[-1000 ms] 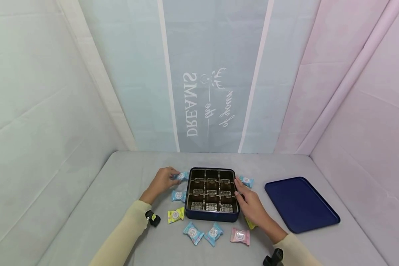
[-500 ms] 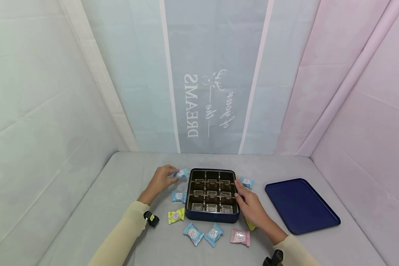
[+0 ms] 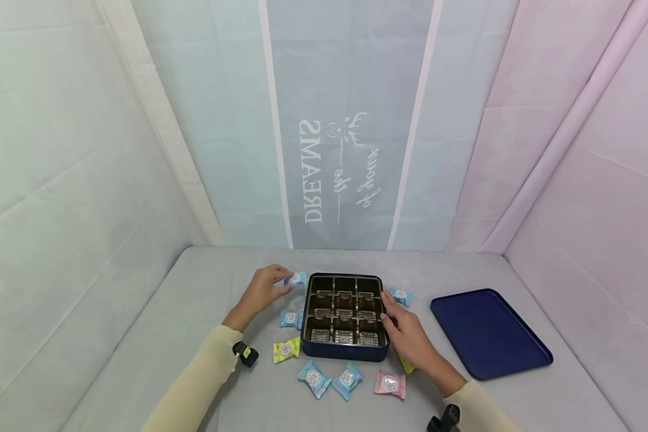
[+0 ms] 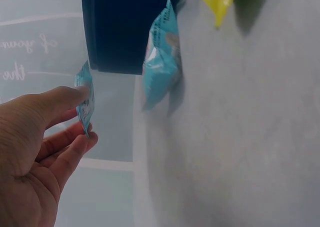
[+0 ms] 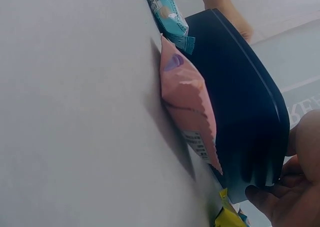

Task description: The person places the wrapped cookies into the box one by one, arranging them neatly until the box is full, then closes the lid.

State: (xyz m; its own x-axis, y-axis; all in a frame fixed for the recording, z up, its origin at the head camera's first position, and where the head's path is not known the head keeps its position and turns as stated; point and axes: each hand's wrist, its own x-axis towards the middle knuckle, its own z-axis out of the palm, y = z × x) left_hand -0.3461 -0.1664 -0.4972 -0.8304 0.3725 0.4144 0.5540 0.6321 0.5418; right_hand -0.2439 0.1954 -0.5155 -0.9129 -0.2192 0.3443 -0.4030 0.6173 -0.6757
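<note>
My left hand [image 3: 263, 292] pinches a blue wrapped candy [image 3: 296, 279] between thumb and fingertips, just left of the box's far corner. That candy [image 4: 86, 99] stands on edge in the fingers in the left wrist view. A navy box [image 3: 344, 351] with a brown compartment insert sits mid-table; its compartments hold nothing. On the box's right side, my right hand [image 3: 407, 330] grips the edge, with fingers against the outer wall in the right wrist view. A yellow candy [image 3: 407, 363] lies partly hidden under the right hand, and a blue candy [image 3: 402, 296] lies beyond it.
Along the box's left lie another blue candy [image 3: 290, 318] and a yellow one [image 3: 286, 350]. In front are two blue candies [image 3: 314, 379] and a pink one [image 3: 390, 383]. A flat navy lid [image 3: 490, 333] lies at the right. Fabric walls surround the grey tabletop [image 3: 205, 288].
My left hand has lifted the blue candy slightly up and away from its earlier spot, still beside the box. The right hand and the box have stayed in place.
</note>
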